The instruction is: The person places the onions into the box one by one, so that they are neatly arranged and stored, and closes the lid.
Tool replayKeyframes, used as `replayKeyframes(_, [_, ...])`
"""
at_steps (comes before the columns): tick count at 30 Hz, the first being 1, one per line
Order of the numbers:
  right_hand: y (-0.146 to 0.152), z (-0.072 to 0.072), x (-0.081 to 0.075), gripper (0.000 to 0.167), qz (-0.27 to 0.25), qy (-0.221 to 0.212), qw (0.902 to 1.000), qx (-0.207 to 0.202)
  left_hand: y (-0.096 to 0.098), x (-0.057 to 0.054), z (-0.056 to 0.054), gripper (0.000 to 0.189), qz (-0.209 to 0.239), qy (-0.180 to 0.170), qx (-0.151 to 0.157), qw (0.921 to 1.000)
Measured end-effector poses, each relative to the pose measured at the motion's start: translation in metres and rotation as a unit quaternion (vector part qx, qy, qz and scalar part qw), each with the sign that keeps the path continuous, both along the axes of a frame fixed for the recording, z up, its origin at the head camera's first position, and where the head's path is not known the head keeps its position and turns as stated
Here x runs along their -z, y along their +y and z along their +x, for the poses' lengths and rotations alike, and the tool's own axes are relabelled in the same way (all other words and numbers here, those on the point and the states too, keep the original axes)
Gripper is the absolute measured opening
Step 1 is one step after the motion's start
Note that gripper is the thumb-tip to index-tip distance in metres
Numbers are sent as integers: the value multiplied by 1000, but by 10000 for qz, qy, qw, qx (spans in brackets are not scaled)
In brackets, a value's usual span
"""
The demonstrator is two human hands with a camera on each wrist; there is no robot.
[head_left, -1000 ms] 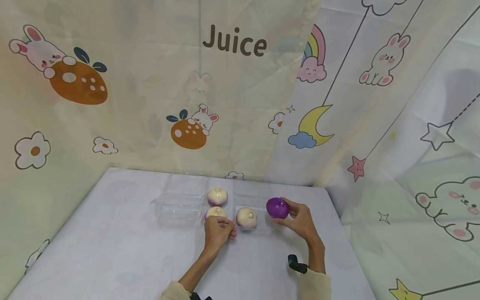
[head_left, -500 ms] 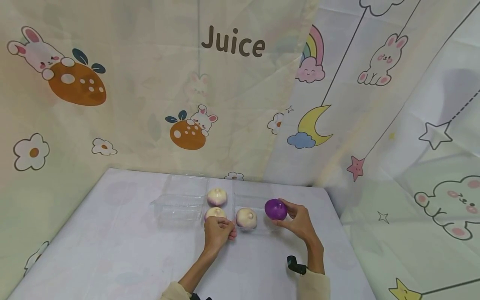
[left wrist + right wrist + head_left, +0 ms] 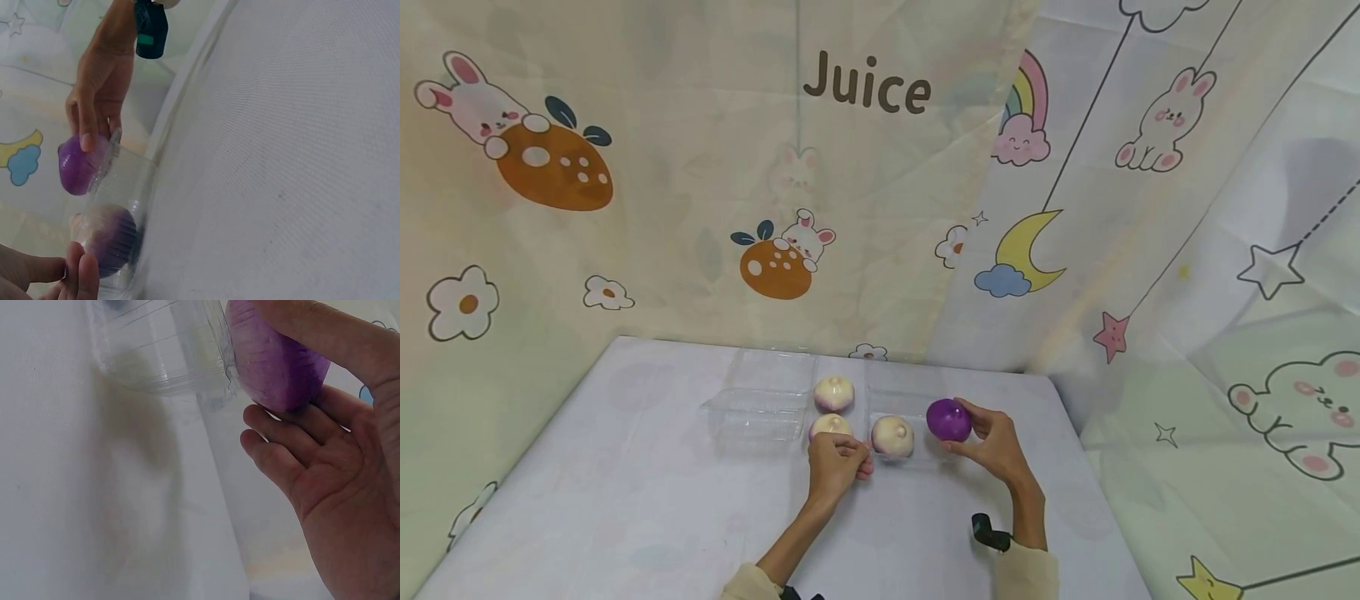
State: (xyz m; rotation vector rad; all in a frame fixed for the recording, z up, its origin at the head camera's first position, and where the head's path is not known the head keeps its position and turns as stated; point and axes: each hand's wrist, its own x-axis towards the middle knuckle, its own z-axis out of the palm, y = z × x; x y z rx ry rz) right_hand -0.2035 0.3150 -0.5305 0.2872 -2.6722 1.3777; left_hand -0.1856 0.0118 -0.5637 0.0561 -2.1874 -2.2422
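Note:
In the head view, my right hand [image 3: 995, 440] holds a purple turnip [image 3: 948, 420] between thumb and fingers, at the right end of a clear plastic box [image 3: 925, 460]. Its lower side fades to white in the right wrist view, beside the box rim [image 3: 226, 353]. Three pale turnips with purple undersides sit pale end up: one at the back [image 3: 834, 393], one in front of it [image 3: 831, 426], and one to the right [image 3: 892, 437]. My left hand [image 3: 837, 467] pinches at the front rim of the box, partly covering the front turnip.
A clear plastic lid-like part [image 3: 760, 417] extends left of the turnips. The white table [image 3: 700, 517] ends behind the box at a printed cloth backdrop [image 3: 700, 275]. Another printed cloth [image 3: 1150, 375] hangs along the right side.
My right hand has moved slightly left and a little down with the purple turnip, closer to the right pale turnip. The left hand has stayed in place.

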Motion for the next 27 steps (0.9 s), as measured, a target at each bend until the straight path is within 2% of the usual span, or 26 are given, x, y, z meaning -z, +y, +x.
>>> replayKeyframes(13, [-9,5,-4,81,168,-72,9998,93,1,-1,0,10,40,-14,-54,10000])
replayKeyframes(27, [-16,3,-4,82,430,-4,9990,-143,-1,-1,0,12,5,103,36,9999])
